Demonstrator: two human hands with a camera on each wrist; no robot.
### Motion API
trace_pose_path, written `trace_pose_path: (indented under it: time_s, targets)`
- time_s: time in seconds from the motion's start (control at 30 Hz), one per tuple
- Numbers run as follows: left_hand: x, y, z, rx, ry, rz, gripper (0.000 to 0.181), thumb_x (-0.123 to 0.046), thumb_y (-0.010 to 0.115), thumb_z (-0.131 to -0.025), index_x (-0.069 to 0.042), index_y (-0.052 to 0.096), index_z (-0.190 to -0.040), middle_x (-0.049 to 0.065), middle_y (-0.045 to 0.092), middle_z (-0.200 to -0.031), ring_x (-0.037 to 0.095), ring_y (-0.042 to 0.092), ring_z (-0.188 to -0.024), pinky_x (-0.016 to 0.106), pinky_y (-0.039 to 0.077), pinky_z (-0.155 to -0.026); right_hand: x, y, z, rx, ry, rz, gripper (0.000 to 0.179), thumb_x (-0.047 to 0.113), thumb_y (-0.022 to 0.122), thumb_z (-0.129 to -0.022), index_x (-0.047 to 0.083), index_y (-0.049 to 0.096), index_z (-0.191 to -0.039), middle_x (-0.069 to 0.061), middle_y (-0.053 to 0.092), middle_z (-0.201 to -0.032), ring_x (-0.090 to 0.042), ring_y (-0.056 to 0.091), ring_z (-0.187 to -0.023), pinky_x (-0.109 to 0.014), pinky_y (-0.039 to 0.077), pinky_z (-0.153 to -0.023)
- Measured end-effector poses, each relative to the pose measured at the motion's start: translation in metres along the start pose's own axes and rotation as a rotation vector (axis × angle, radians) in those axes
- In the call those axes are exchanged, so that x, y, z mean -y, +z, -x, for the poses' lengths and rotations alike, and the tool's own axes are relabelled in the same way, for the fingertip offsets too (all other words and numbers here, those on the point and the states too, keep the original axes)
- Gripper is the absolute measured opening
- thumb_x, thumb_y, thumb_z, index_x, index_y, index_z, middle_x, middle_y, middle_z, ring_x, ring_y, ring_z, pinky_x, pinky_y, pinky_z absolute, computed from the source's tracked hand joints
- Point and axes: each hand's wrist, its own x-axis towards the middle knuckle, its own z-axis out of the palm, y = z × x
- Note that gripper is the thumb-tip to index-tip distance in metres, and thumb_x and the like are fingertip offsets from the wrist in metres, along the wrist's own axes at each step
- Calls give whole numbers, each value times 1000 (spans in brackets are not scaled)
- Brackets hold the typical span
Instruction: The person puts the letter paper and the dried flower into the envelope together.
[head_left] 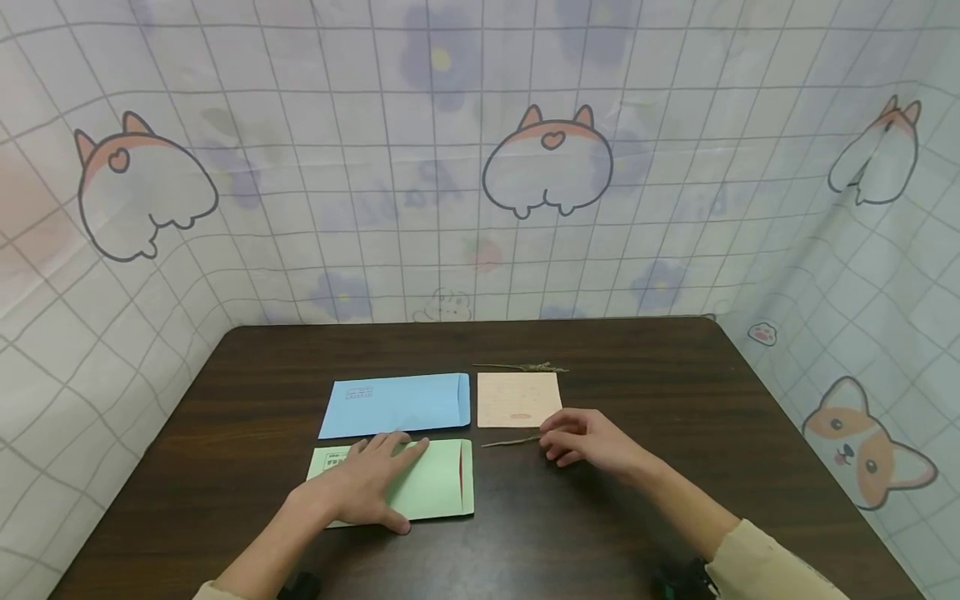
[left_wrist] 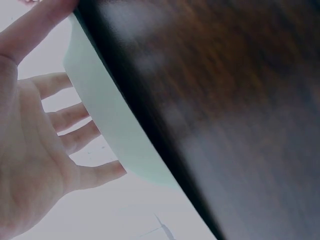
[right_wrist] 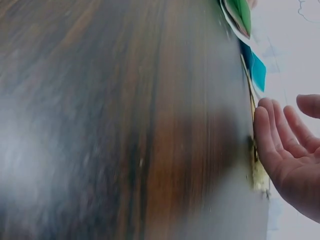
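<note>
My left hand lies with spread fingers across a light green envelope, its thumb at the near edge. In the left wrist view the fingertips of that hand meet the pale green paper. A thin dried sprig lies on the table, its right end hidden under my right hand. From the right wrist, the fingers of that hand show loosely extended beside the sprig's seedy head, with the thumb held apart. Just behind this hand is a peach-coloured paper square.
Behind the green envelope lies a blue envelope with its flap to the right. Another dried sprig rests along the far edge of the peach paper. A patterned cloth hangs behind and beside the dark wooden table.
</note>
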Motion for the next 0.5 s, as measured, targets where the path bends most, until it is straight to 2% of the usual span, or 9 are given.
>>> trace_pose_path:
  time_s: [0.33, 0.5]
  targets:
    - [-2, -2, -1, 13, -17, 6, 109, -50, 90, -75, -8, 37, -160, 18, 40, -150, 37, 40, -137, 67, 33, -104, -1, -26, 9, -120, 27, 73, 34, 16, 64, -104, -10, 61, -125, -25, 68, -110, -36, 68, -96, -43, 59, -83]
    - [-3, -2, -1, 16, -16, 14, 108, -49, 90, -75, -7, 37, -159, 18, 41, -149, 37, 41, -136, 67, 33, -104, 1, -32, 12, -180, 50, 101, 33, 16, 64, -104, -10, 63, -123, -22, 68, -108, -34, 68, -94, -41, 59, -82]
